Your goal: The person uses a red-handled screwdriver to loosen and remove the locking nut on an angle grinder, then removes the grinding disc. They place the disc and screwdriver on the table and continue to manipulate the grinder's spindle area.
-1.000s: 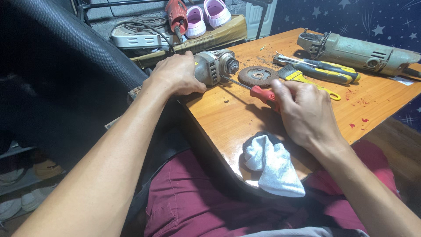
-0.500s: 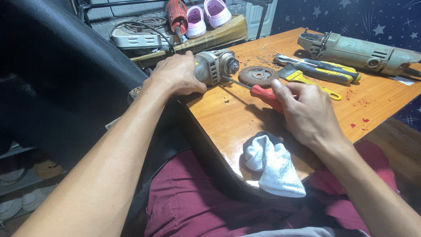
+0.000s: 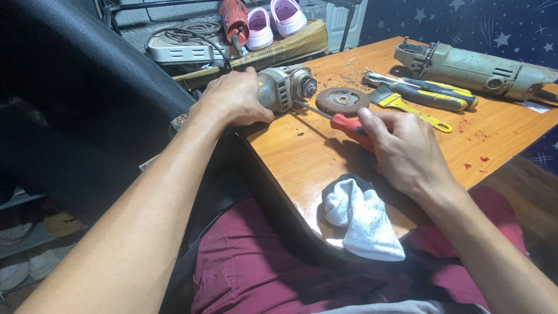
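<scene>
Red-handled screwdriver [image 3: 349,125] sat gripped in the right hand [image 3: 407,152], its tip at the grinder head [image 3: 285,87]. The left hand [image 3: 235,97] clasped that grinder at the wooden tabletop's [image 3: 500,145] edge, just beside a worn disc [image 3: 343,100].

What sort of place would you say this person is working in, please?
Probably a small home or informal repair workshop: a wooden table strewn with tools, the left hand steadying an angle grinder, a second grinder nearby, and pink shoes behind.
</scene>
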